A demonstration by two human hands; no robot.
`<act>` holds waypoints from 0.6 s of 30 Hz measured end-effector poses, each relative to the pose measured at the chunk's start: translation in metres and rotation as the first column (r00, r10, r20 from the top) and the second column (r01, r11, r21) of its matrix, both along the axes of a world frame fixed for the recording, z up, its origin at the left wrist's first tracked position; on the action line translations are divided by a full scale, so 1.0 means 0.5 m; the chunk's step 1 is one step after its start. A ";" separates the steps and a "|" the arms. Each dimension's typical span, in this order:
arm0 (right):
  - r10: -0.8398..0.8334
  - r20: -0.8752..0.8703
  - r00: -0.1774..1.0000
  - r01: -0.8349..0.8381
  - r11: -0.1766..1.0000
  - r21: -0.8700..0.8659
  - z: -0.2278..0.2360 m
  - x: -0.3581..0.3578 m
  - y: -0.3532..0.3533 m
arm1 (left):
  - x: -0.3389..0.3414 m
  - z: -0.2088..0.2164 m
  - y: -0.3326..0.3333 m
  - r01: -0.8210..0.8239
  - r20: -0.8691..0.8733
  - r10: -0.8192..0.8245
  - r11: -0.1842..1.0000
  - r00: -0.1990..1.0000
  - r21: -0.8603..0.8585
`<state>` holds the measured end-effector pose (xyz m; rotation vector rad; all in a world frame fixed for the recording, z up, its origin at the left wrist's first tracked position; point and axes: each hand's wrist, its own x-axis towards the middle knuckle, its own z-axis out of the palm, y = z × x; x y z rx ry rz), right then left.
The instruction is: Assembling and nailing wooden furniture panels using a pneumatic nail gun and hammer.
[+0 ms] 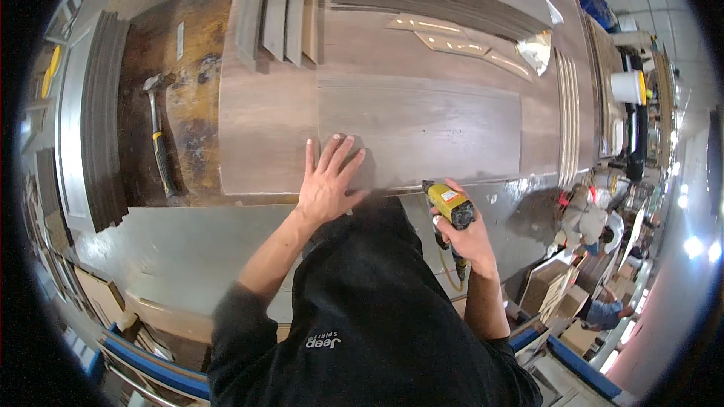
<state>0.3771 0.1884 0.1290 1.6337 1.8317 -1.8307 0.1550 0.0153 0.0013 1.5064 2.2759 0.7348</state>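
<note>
My left hand lies with fingers spread on the near edge of a grey wood panel, its fingertips pressing the flat surface. A yellow and black air nail gun is gripped in my right hand, just off the panel's near edge, with a hose hanging below it. The gun's nose is close to the panel edge; whether it touches I cannot tell. The panel lies on a larger brownish board on the workbench.
Left on the stained bench lies a hammer, beside a stack of grey panels. Long grey strips, upright boards and light angled pieces occupy the far side. Pale strips stand at right; a person is farther off.
</note>
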 end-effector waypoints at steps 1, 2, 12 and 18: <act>0.030 -0.047 0.998 -0.029 0.999 0.021 -0.012 0.008 -0.006 | 0.004 -0.004 0.002 0.035 0.015 -0.034 0.999 0.999 -0.024; 0.065 -0.096 0.993 -0.061 0.997 0.044 -0.020 0.012 -0.013 | 0.003 -0.012 0.002 0.051 0.017 -0.050 0.998 0.999 -0.029; 0.295 -0.169 0.940 -0.271 0.951 0.150 -0.063 -0.030 -0.050 | 0.010 -0.036 -0.002 0.051 -0.080 -0.050 0.999 0.996 0.018; 0.365 -0.123 0.923 -0.335 0.918 0.214 -0.064 -0.040 -0.043 | 0.010 -0.034 -0.002 0.050 -0.075 -0.047 0.998 0.996 0.042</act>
